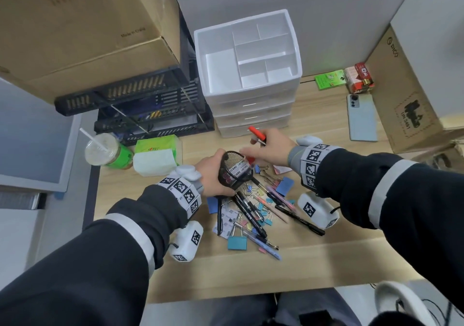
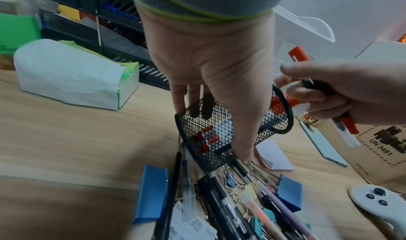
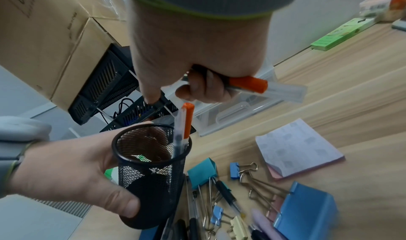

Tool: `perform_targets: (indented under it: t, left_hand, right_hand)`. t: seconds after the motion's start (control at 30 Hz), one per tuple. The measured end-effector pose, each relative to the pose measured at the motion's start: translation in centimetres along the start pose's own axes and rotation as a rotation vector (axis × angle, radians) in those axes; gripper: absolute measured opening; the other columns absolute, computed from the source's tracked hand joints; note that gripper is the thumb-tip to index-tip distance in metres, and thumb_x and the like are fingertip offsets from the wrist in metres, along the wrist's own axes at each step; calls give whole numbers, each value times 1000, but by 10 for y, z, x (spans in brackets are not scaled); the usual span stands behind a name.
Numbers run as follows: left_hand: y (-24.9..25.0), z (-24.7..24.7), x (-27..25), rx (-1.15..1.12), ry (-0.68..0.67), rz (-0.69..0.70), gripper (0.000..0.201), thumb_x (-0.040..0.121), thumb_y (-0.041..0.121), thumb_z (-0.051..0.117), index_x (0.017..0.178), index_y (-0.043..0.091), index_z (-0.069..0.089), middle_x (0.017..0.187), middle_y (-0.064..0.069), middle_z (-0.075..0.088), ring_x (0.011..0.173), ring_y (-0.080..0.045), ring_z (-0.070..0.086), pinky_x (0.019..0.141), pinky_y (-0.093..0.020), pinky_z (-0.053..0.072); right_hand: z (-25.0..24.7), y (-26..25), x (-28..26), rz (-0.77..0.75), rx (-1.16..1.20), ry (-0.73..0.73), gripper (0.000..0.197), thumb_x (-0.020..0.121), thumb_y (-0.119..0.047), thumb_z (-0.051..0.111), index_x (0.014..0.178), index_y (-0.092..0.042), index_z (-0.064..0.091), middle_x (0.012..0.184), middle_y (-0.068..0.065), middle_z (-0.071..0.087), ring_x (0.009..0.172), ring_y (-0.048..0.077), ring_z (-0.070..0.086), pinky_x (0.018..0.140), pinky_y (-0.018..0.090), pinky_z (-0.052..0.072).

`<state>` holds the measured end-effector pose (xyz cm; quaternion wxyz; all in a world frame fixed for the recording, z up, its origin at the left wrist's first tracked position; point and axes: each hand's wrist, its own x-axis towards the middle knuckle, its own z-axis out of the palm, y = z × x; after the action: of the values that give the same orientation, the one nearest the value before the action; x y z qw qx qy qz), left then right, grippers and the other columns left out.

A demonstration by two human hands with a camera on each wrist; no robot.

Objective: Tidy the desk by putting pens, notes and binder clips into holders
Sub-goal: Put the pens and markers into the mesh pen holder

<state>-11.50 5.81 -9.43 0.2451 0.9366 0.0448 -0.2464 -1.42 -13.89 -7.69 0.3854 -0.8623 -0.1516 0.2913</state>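
My left hand (image 1: 212, 175) grips a black mesh pen cup (image 1: 234, 171), tilted just above the desk; the fingers wrap its wall (image 2: 211, 127). One red-capped pen (image 3: 186, 120) stands in the cup (image 3: 151, 174), leaning on the rim. My right hand (image 1: 270, 147) hovers over the cup's mouth, its curled fingers holding another red-capped pen (image 3: 248, 84) together with a dark one. Below the cup lies a pile of pens (image 1: 251, 212) and coloured binder clips (image 3: 305, 214). A sticky-note pad (image 3: 301, 148) lies to the right.
A white drawer unit with a divided top tray (image 1: 247, 49) stands behind the hands. On the left are a tissue pack (image 1: 155, 157), a drink cup (image 1: 105, 151) and black stacked trays (image 1: 140, 114). A phone (image 1: 361, 117) and a cardboard box (image 1: 406, 94) sit on the right.
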Motion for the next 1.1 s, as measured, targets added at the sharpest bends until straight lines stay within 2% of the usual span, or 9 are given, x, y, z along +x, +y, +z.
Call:
perform_targets:
  t: [0.07,0.13,0.27,0.37,0.47,0.6,0.73,0.8,1.1]
  left_hand:
    - [0,1,0,-17,5,1,96,50,49,91,124,25,35,105,6,65,91,-16,63,75,-29,50]
    - [-1,2,-1,-17,15,-3,95,51,49,91,124,25,35,105,6,65,90,-17,63,76,-30,51]
    - [-1,1,-1,2,9,-19,96,50,51,91,123,26,35,103,7,64,89,-16,63,76,-33,54]
    - [-1,0,-1,38,1,-30,96,50,53,90,123,26,34,102,5,64,88,-18,64,77,-37,56]
    - [2,-1,-1,53,-21,-19,95,51,52,90,123,25,35,101,6,63,87,-18,63,75,-35,55]
    - [9,-2,0,45,-37,14,95,53,49,91,125,24,35,103,8,64,87,-16,62,74,-30,51]
    - [10,-1,2,41,-46,29,96,52,47,91,126,24,34,105,6,65,89,-17,63,76,-33,52]
    - [8,0,1,33,-65,27,94,52,46,92,124,26,34,105,6,66,90,-17,64,78,-35,54]
    - [0,3,-1,26,-48,14,96,51,48,91,125,26,34,101,6,67,86,-17,65,77,-39,57]
  right_hand:
    - [-5,-1,1,-20,31,84,30,85,-43,71,78,-16,59,64,-7,54,58,15,51,61,29,42]
    - [-12,-3,4,-50,57,187,39,94,-35,60,63,-14,48,53,-6,47,53,18,42,60,32,37]
    - [-26,-15,7,-64,239,360,50,103,-39,45,62,-11,55,59,5,55,58,21,51,63,34,41]
    - [-26,-25,13,-69,386,409,53,101,-44,41,59,-15,55,58,0,56,60,20,54,69,34,44]
    - [-17,-29,10,-58,419,332,49,97,-49,46,61,-21,61,55,-4,57,57,18,56,67,35,48]
    - [0,-25,-3,-98,255,99,35,94,-36,63,68,-12,60,52,2,55,48,19,55,57,39,52]
    - [6,-14,-7,-68,199,18,18,85,-28,77,79,-14,67,73,3,67,61,22,70,50,29,57]
    - [6,-13,-9,-46,270,-27,13,84,-20,78,85,-12,68,81,6,69,63,23,73,52,35,61]
    - [-13,26,-2,44,160,174,6,87,-17,65,82,-13,63,72,3,63,49,16,63,54,23,47]
